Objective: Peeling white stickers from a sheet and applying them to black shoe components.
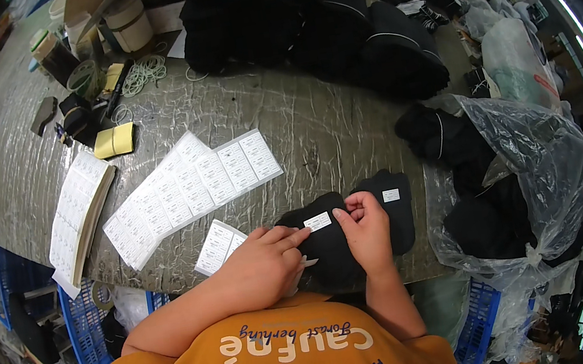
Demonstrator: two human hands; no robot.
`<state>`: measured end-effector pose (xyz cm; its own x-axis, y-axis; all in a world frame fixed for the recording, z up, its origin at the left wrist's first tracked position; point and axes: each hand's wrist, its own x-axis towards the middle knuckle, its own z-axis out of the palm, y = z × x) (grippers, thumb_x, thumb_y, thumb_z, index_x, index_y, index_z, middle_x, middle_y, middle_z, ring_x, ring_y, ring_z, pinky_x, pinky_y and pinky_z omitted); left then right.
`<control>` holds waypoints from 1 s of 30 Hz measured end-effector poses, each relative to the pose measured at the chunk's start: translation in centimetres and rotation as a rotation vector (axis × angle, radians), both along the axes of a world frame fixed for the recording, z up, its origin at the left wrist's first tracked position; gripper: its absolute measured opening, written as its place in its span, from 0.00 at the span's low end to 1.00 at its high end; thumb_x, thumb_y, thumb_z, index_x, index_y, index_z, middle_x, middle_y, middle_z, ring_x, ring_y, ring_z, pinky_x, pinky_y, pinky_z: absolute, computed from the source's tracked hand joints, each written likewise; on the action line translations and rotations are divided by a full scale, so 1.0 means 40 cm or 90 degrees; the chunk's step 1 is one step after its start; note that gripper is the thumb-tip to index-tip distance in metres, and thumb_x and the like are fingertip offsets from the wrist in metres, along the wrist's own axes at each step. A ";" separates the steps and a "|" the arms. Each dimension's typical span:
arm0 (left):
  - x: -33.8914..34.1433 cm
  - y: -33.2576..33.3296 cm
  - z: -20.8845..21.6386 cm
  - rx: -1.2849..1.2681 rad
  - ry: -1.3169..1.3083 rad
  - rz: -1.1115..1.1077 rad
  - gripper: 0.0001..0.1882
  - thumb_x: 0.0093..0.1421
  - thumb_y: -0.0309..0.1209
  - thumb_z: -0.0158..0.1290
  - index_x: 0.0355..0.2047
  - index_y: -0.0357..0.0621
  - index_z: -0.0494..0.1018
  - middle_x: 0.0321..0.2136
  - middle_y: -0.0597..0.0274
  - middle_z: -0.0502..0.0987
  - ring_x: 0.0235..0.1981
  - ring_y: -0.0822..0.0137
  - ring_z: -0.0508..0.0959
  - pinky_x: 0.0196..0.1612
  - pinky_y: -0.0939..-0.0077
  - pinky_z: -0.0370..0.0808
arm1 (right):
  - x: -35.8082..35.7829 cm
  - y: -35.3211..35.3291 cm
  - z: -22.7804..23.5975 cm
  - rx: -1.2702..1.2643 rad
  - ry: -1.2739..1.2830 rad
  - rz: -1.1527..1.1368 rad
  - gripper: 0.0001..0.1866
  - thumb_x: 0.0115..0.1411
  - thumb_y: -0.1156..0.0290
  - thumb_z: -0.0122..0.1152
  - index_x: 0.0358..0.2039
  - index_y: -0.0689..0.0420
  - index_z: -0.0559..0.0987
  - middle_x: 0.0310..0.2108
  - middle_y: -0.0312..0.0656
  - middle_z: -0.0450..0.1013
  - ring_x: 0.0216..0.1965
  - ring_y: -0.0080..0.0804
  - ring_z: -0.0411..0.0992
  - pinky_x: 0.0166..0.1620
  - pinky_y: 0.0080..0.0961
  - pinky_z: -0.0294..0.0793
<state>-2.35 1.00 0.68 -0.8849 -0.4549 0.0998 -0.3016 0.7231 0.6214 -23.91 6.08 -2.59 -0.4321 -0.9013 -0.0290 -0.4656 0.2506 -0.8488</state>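
Note:
A black fabric piece (328,252) lies at the table's near edge with a small white label (318,222) on it. My left hand (276,256) rests over its left side, a fingertip at the label's left end and the other fingers curled. A white paper strip (309,262) pokes out beneath those fingers. At the label's right end is the thumb of my right hand (365,227), whose fingers are bent in toward it. Just right lies a second black piece (401,222) bearing its own white label (391,196). A cut label sheet (217,246) lies left of my left hand.
Overlapping label sheets (190,186) and a thick label stack (78,214) lie to the left. Tied black bundles (393,54) line the back. A clear plastic bag (531,169) of black pieces stands right. Beyond the yellow pad (114,140) are string (143,74) and jars.

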 end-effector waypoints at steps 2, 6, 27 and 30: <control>0.002 -0.003 0.005 -0.002 0.022 -0.006 0.18 0.55 0.30 0.54 0.43 0.29 0.74 0.50 0.49 0.75 0.52 0.53 0.72 0.53 0.59 0.67 | -0.003 0.001 -0.005 -0.002 -0.036 -0.041 0.11 0.53 0.80 0.66 0.37 0.65 0.76 0.29 0.35 0.70 0.25 0.16 0.63 0.30 0.15 0.67; 0.005 -0.006 0.008 -0.008 0.036 -0.023 0.17 0.56 0.30 0.54 0.42 0.29 0.75 0.50 0.48 0.75 0.53 0.52 0.71 0.54 0.58 0.67 | 0.006 0.000 0.021 -0.054 0.081 0.017 0.12 0.51 0.77 0.67 0.36 0.62 0.76 0.28 0.39 0.70 0.25 0.26 0.67 0.30 0.23 0.70; -0.013 0.009 -0.017 -0.060 0.057 -0.006 0.09 0.48 0.32 0.56 0.20 0.38 0.75 0.50 0.47 0.76 0.52 0.54 0.74 0.55 0.60 0.67 | 0.040 0.002 0.007 -0.015 0.020 0.011 0.05 0.52 0.77 0.63 0.23 0.63 0.75 0.22 0.43 0.71 0.23 0.35 0.70 0.29 0.29 0.71; -0.013 0.009 -0.016 -0.066 0.042 -0.004 0.09 0.48 0.32 0.55 0.21 0.38 0.76 0.50 0.48 0.76 0.52 0.55 0.74 0.54 0.61 0.67 | 0.041 0.001 0.004 -0.008 0.016 0.003 0.05 0.51 0.77 0.63 0.23 0.62 0.76 0.22 0.43 0.70 0.23 0.35 0.70 0.29 0.29 0.71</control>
<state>-2.86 1.38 0.02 -0.8777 -0.4336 0.2040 -0.2578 0.7860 0.5619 -22.26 6.13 -2.44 -0.4288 -0.9034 -0.0074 -0.4878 0.2384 -0.8398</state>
